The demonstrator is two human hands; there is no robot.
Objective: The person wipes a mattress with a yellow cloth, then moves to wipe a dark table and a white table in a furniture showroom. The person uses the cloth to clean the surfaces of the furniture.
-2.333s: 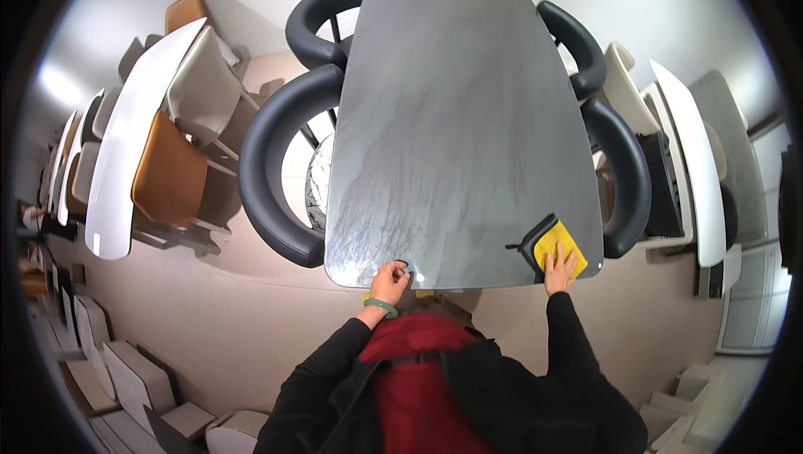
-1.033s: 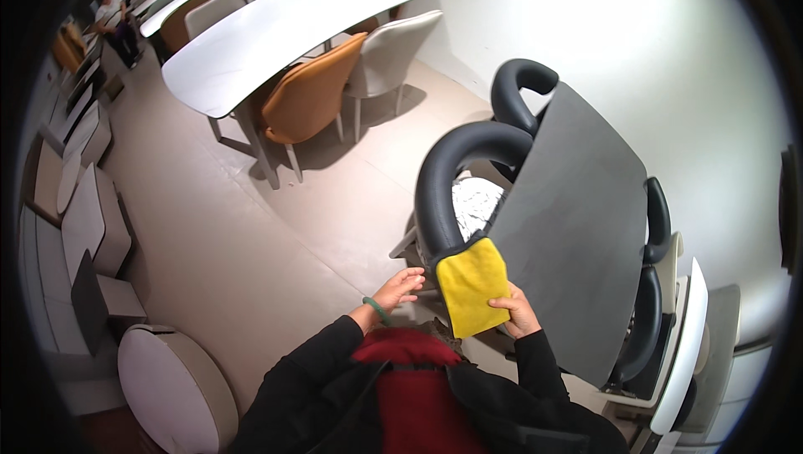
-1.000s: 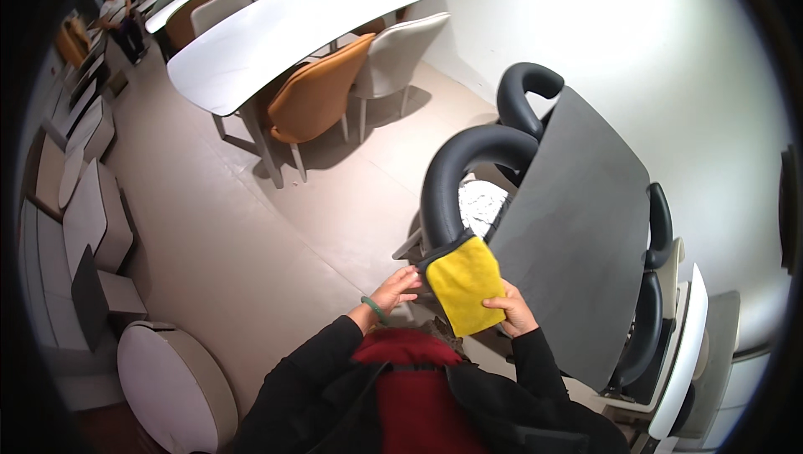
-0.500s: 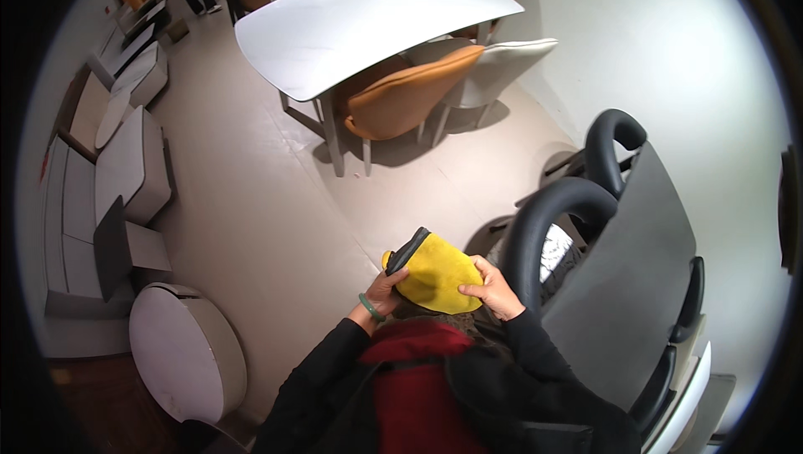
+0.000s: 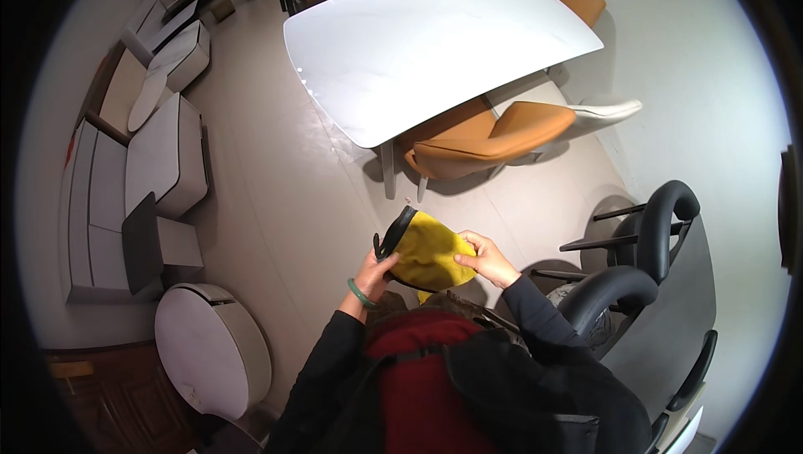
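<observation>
A folded yellow cloth [image 5: 431, 252] with a dark edge is held up between my two hands in front of my body. My left hand [image 5: 373, 274], with a green bangle at the wrist, grips its left side, thumb on top. On its right side, my right hand [image 5: 488, 259] pinches it between thumb and fingers. A small yellow corner hangs below the fold. My left fingers are partly hidden behind the cloth.
Ahead stands a white table [image 5: 435, 44] with an orange chair [image 5: 489, 145] at its near side. To my right are a dark grey table [image 5: 669, 312] and black curved-back chairs [image 5: 615, 291]. A round white table [image 5: 201, 354] and low cabinets [image 5: 155, 157] line the left.
The white table and its chairs now appear larger and further right, as my view has shifted. Both hands keep hold of the cloth, which is tilted slightly differently, with a yellow corner showing below.
</observation>
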